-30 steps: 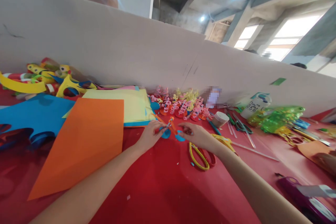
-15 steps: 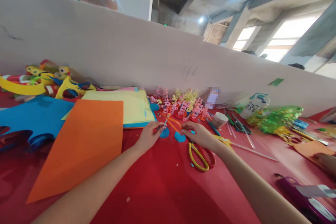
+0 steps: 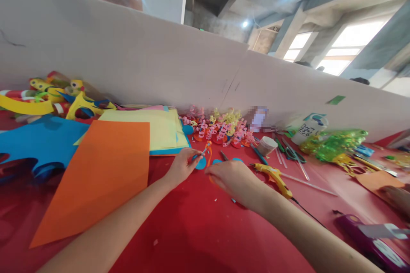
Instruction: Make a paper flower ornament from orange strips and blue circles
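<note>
My left hand (image 3: 182,167) pinches a thin stick (image 3: 203,152), and an orange paper strip (image 3: 209,153) loops round its upper end. The strip runs down to my right hand (image 3: 235,181), whose fingers are closed on its lower part. Blue paper discs (image 3: 200,162) lie just behind my hands. A dark pointed tip (image 3: 224,156) shows behind my right hand; the scissors' handles are hidden.
Pink and yellow paper curls (image 3: 224,130) stand behind. Orange (image 3: 105,166) and blue sheets (image 3: 48,136) lie left. To the right are a yellow glue gun (image 3: 275,179), a white roll (image 3: 267,145), a purple tool (image 3: 365,239) and another person's hand (image 3: 397,198).
My right hand has moved left and toward me, covering the scissors' handles and uncovering the glue gun. The orange strip now hangs down from the stick instead of stretching right.
</note>
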A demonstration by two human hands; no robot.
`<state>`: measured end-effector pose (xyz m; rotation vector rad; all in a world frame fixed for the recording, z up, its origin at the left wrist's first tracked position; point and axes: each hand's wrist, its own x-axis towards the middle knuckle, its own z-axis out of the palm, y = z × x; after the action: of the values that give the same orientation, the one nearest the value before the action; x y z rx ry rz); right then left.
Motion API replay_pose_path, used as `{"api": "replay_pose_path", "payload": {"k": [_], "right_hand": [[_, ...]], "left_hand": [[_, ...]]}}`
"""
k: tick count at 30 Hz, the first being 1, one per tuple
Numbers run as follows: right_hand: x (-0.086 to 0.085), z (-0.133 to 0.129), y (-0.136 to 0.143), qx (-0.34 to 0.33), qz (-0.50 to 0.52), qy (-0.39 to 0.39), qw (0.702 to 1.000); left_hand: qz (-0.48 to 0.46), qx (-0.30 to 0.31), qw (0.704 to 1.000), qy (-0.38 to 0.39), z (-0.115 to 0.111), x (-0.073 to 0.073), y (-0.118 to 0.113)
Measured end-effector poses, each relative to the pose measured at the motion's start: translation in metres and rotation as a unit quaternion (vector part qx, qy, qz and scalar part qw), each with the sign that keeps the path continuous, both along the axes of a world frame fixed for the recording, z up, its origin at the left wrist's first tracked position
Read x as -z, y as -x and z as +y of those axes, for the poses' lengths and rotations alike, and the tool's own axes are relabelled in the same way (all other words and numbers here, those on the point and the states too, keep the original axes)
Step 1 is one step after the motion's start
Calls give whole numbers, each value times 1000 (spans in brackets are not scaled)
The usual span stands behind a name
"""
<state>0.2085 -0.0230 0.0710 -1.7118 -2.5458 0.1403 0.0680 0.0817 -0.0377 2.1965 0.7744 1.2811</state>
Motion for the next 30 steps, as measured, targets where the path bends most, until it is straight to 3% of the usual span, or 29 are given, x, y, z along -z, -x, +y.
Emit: {"api": "replay_pose_path", "payload": {"k": [2, 4, 7, 12, 15, 19, 25, 30], "right_hand": [[-2, 4, 10, -13, -119, -12, 993], [-7, 10, 20, -45, -161, -44, 985], [-18, 23, 29, -61, -130, -73, 987], [-43, 62, 22, -14, -48, 63, 997], [-46, 86, 4, 13, 41, 117, 992], [-31, 102, -21, 63, 160, 133, 976], [5, 101, -39, 66, 358, 200, 910], [15, 92, -52, 113, 440, 244, 857]], "left_hand": [[9, 9, 1000, -15, -1, -1, 0], [21, 23, 999, -28, -3, -3, 1], [38, 40, 998, -42, -5, -5, 1], [54, 46, 996, -48, -10, -7, -1], [40, 66, 995, -57, -13, -9, -3], [-2, 72, 997, -39, -15, -8, -5], [-43, 49, 995, 73, -20, -9, -8], [-73, 58, 978, 186, -26, -17, -10]]}}
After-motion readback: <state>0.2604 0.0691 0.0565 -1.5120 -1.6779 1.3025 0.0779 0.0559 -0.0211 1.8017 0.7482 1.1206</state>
